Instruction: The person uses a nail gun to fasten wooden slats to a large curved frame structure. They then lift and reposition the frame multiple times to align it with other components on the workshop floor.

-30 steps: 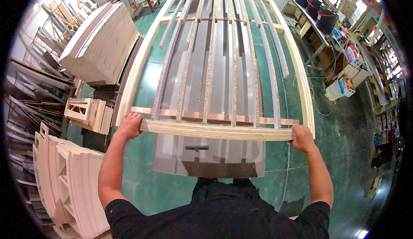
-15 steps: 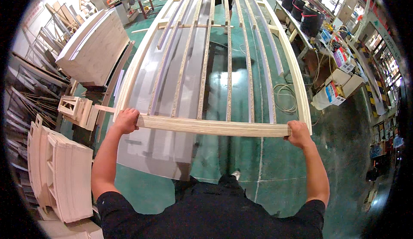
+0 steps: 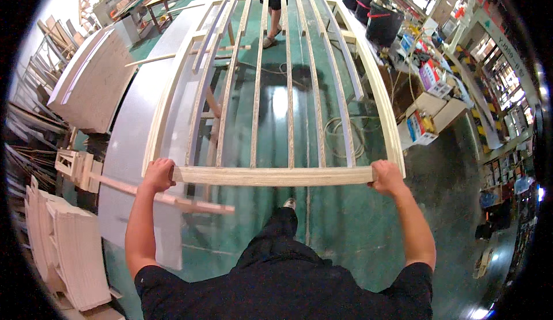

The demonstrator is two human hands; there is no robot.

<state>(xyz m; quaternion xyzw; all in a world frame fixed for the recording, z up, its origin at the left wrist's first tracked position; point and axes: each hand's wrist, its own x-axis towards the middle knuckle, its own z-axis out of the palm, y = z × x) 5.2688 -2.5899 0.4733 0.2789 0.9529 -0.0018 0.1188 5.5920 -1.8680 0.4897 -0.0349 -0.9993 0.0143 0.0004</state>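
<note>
A long wooden frame stretches away from me, with several narrow slats running lengthwise between its side rails. My left hand is closed around its near left corner. At the near right corner, my right hand grips the same end rail. The frame hangs level above the green floor, in front of my body. Beyond its far part stands another person, whose legs show between the slats; that person's hands are out of sight.
On the left lie a large grey sheet, a wooden bar, a big panel stack and stacked pale wood parts. Black buckets and cartons line the right side. A coiled cable lies on the floor.
The frame, held in both my hands, has shifted right relative to the grey sheet. The wooden bar under its left side has come into view, and the other person's legs show more.
</note>
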